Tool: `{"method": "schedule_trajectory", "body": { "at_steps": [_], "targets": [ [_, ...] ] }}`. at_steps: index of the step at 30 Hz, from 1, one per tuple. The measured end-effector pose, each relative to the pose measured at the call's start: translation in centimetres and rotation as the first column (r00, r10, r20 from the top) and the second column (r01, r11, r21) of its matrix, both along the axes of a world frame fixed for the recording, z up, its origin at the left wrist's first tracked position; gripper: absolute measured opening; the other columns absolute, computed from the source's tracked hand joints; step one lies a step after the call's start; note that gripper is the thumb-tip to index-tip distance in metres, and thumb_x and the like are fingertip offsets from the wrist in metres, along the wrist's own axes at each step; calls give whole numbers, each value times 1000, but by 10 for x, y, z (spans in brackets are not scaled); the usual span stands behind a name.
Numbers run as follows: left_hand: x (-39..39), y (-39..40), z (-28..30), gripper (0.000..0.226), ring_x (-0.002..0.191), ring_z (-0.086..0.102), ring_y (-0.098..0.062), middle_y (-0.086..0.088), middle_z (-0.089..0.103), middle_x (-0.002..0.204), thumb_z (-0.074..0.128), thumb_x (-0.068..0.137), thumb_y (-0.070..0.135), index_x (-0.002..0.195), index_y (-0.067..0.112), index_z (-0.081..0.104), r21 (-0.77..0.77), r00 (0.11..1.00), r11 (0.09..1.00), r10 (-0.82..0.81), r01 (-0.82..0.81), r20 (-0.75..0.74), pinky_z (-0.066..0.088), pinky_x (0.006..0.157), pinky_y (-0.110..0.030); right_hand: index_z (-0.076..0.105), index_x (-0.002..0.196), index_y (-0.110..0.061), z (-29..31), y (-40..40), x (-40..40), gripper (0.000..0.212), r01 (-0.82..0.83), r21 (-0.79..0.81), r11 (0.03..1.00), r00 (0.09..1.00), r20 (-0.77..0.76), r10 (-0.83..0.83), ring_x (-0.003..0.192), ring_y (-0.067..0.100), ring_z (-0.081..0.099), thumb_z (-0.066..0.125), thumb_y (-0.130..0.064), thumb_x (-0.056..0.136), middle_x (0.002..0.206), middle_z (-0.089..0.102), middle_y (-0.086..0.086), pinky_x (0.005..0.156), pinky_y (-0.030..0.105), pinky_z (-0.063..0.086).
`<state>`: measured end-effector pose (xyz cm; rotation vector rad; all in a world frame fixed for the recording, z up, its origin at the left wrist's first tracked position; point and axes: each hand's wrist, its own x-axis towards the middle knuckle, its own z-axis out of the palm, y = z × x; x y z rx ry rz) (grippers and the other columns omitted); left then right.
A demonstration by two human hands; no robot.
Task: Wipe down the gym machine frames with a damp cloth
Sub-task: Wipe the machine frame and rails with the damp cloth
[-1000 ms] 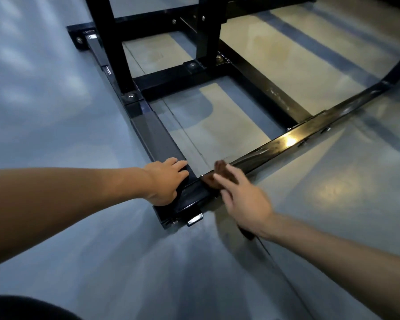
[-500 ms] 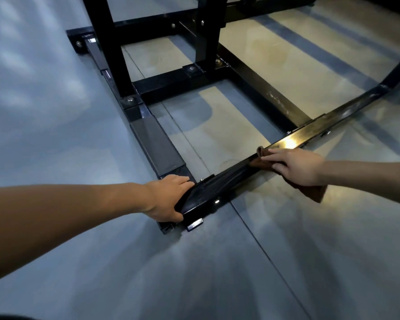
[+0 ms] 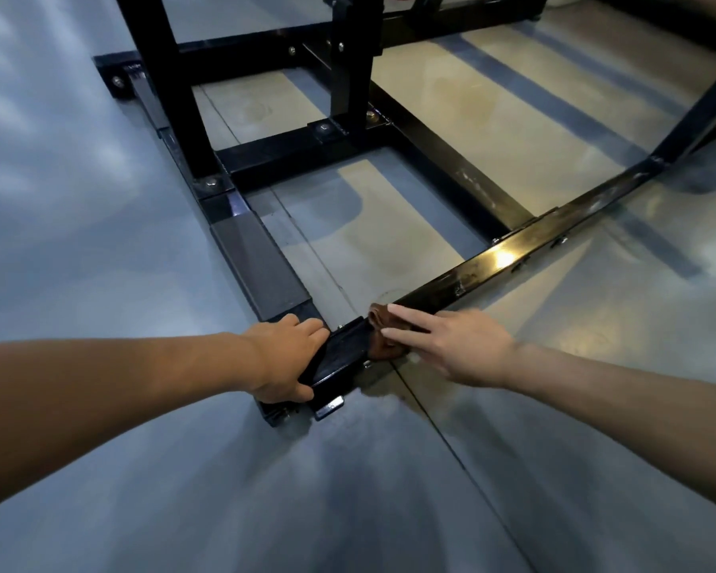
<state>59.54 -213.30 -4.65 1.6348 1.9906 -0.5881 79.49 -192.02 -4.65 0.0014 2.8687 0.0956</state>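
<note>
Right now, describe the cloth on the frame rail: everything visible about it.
The cloth is a small brown rag, soft and bunched into folds. It lies draped over the top of the glossy black base rail, close to the frame's near corner. The right hand presses it down with straight fingers, covering much of it; a rolled edge sticks out past the fingertips. Whether it is damp cannot be told. The left hand grips the corner beside it, not touching the cloth.

Glossy black frame (image 3: 513, 246), brown cloth (image 3: 383, 330), grey-blue floor (image 3: 79, 241) with beige patches
</note>
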Motion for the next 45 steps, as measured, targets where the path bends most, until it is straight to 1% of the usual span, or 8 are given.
{"method": "schedule_trajectory", "body": {
  "at_steps": [4, 9, 20, 24, 30, 35, 40, 45],
  "targets": [
    [2, -6, 2, 96, 128, 46, -25, -1, 34, 146, 54, 92, 70, 161, 21, 11, 11, 999, 1000, 18, -18, -29, 52, 94, -40, 21, 158, -52, -6, 89, 21, 62, 288, 85, 954, 957, -63, -283, 109, 25, 70, 44, -32, 103, 171, 7, -20, 66, 33, 55],
    [0, -11, 1, 97, 116, 56, -26, -2, 42, 136, 52, 94, 69, 162, 23, 0, -1, 998, 998, 65, -65, 26, 49, 80, -35, 46, 153, -32, 1, 85, 0, 48, 714, -165, 680, 675, -93, -732, 132, 33, 56, 42, -31, 105, 162, 39, 2, 107, 43, 49],
    [3, -6, 9, 73, 111, 59, -25, -1, 51, 125, 53, 92, 71, 142, 20, 40, 20, 992, 994, 111, -112, 58, 52, 87, -36, 47, 150, -46, -9, -33, -2, 47, -39, -349, 936, 998, -69, 16, 120, 23, 65, 50, -37, 104, 168, 20, -22, 84, 42, 57],
    [4, -14, 9, 72, 112, 58, -25, -2, 47, 129, 54, 95, 65, 145, 16, 38, -4, 992, 993, 115, -115, 43, 48, 83, -33, 43, 149, -51, -12, 53, 11, 50, 198, -239, 951, 962, -139, -235, 127, 14, 62, 49, -34, 103, 166, 22, -28, 93, 38, 58],
    [7, -14, 17, 37, 108, 58, -29, -5, 49, 125, 38, 102, 21, 138, 13, 45, -16, 986, 989, 150, -149, 67, 52, 94, -41, 53, 147, -30, 11, 81, -7, 43, 717, -162, 678, 681, -45, -731, 118, 33, 62, 42, -29, 105, 146, 55, 9, 99, 42, 53],
    [5, -6, 20, 33, 105, 58, -29, -6, 53, 117, 39, 95, 12, 126, 13, 51, -19, 980, 983, 183, -182, 77, 52, 95, -42, 47, 150, -36, 17, -43, -23, 45, 414, -314, 854, 897, -17, -441, 133, 31, 56, 46, -29, 106, 165, 33, -2, 108, 44, 48],
    [3, 3, 22, 16, 104, 58, -28, -3, 50, 104, 42, 98, 17, 112, 18, 49, -15, 973, 979, 201, -201, 110, 50, 92, -40, 42, 154, -40, 9, -92, -17, 47, 83, -242, 967, 996, -7, -88, 107, 36, 70, 44, -38, 107, 169, 26, -9, 80, 45, 57],
    [5, -2, 20, 34, 107, 57, -31, -8, 54, 118, 39, 95, 10, 127, 14, 50, -21, 966, 973, 232, -231, 113, 52, 95, -43, 42, 152, -47, -5, 5, -1, 49, 270, -192, 944, 950, -105, -293, 118, 23, 68, 47, -36, 105, 168, 22, -21, 87, 42, 58]
  ]
}}
